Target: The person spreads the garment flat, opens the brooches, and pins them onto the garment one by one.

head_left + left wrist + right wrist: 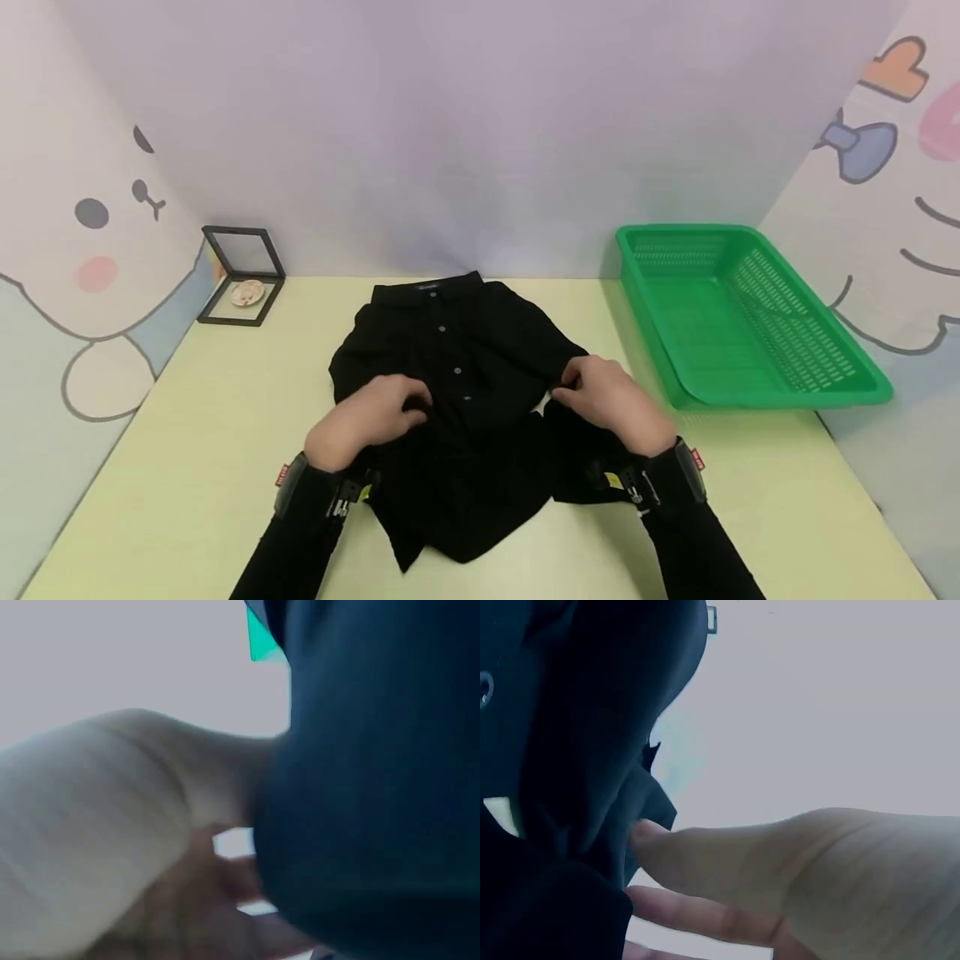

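Observation:
A black button-up shirt (pixel 457 333) lies bunched on the table, its collar toward the back wall and its lower part spread toward the front. In the head view my left hand (pixel 377 411) grips the cloth left of the button line, fingers curled. Dark cloth (pixel 382 787) covers those fingertips in the left wrist view. On the shirt's right side, my right hand (pixel 603 396) pinches a fold near the edge. The right wrist view has the thumb (pixel 656 844) against the fabric, with the fingers below it.
A green plastic basket (pixel 678 367) stands at the right, close to the right hand. At the back left is a hinged black frame (pixel 264 312) with a small round patterned item (pixel 247 292) in it. The pale yellow table (pixel 225 433) meets printed walls on both sides.

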A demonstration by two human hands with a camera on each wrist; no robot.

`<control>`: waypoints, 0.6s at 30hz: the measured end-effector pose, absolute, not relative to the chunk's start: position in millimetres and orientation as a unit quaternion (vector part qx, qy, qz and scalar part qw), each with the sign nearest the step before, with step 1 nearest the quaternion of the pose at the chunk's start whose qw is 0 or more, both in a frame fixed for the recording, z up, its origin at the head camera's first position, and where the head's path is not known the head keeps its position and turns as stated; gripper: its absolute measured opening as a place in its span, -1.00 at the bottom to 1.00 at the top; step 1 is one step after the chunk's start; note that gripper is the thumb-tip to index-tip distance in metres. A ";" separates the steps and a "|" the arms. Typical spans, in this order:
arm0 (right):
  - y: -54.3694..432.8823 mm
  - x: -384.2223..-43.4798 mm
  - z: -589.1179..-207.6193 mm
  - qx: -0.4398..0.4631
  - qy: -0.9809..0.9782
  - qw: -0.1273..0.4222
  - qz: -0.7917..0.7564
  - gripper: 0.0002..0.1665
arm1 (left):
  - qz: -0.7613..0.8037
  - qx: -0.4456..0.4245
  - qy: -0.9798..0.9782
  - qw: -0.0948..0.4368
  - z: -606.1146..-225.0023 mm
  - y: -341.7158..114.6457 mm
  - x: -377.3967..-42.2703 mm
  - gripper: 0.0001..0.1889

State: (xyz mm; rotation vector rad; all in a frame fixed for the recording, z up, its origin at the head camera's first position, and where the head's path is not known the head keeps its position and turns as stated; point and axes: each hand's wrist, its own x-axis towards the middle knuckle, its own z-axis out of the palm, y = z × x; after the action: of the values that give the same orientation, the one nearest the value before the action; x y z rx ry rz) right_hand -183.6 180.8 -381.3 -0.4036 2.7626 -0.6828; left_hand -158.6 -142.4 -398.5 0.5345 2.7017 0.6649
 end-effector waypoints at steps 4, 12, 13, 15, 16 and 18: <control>187.7 -186.1 -382.8 -0.128 0.955 0.138 -0.230 -0.76 | 0.228 0.181 0.933 0.212 -402.2 -136.0 -161.2 -0.80; 186.5 -188.4 -382.7 -0.126 0.952 0.172 -0.221 -0.76 | 0.225 0.185 0.934 0.207 -402.6 -134.3 -164.9 -0.89; 184.1 -187.1 -384.7 -0.134 0.950 0.181 -0.217 -0.75 | 0.228 0.184 0.933 0.209 -402.9 -134.5 -163.7 -0.90; 177.6 -185.0 -389.4 -0.159 0.942 0.212 -0.206 -0.70 | 0.231 0.179 0.933 0.209 -403.9 -135.7 -161.9 -0.92; 174.2 -184.0 -392.0 -0.170 0.938 0.229 -0.199 -0.68 | 0.232 0.175 0.934 0.210 -404.2 -136.5 -161.1 -0.92; 167.3 -183.2 -395.6 -0.180 0.929 0.265 -0.187 -0.65 | 0.234 0.167 0.934 0.212 -404.1 -137.8 -160.8 -0.92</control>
State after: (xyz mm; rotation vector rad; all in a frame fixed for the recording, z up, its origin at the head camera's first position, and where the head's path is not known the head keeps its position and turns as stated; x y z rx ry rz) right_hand -183.2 167.3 -395.6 -0.4870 2.5092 -0.5046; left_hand -160.8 -137.8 -404.1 0.4644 2.5944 0.6495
